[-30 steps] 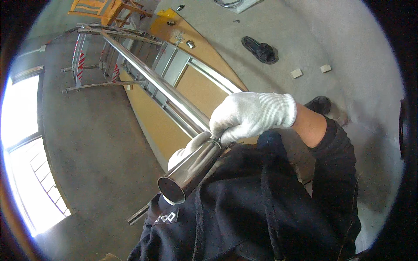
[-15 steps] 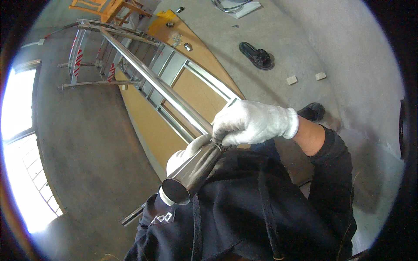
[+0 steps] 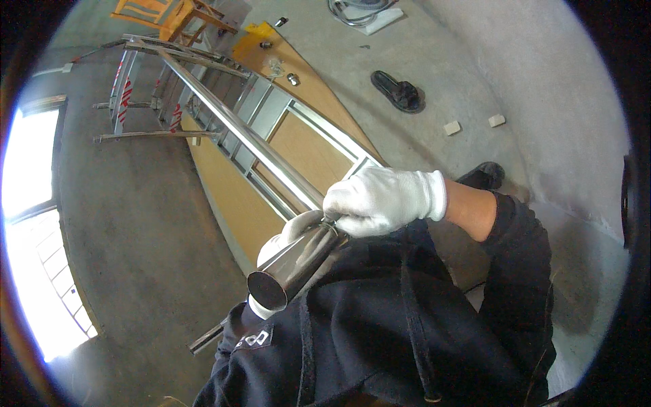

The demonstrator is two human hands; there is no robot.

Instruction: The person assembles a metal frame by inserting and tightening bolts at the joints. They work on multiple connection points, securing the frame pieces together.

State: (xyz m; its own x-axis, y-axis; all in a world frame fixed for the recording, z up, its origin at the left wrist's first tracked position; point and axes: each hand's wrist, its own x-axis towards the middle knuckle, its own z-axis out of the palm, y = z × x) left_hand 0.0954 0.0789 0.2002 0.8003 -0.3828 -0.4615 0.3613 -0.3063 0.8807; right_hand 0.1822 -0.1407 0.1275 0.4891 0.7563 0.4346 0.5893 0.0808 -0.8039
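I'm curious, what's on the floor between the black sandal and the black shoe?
In the head view, two small pale blocks lie between the sandal and the shoe.

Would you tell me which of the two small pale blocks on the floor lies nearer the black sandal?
The left block: it lies closer to the black sandal, while the other block sits farther right, toward the wall.

A bare grey concrete floor (image 3: 135, 224) fills the room, lit hard by a bright window (image 3: 30, 224) along the left edge. A long orange-brown wooden board (image 3: 237, 197) lies flat across the floor. At the top stands a yellow wooden chair (image 3: 166, 12). A rough pale plastered wall (image 3: 563, 88) rises on the right, with a black sandal (image 3: 399, 91) near it.
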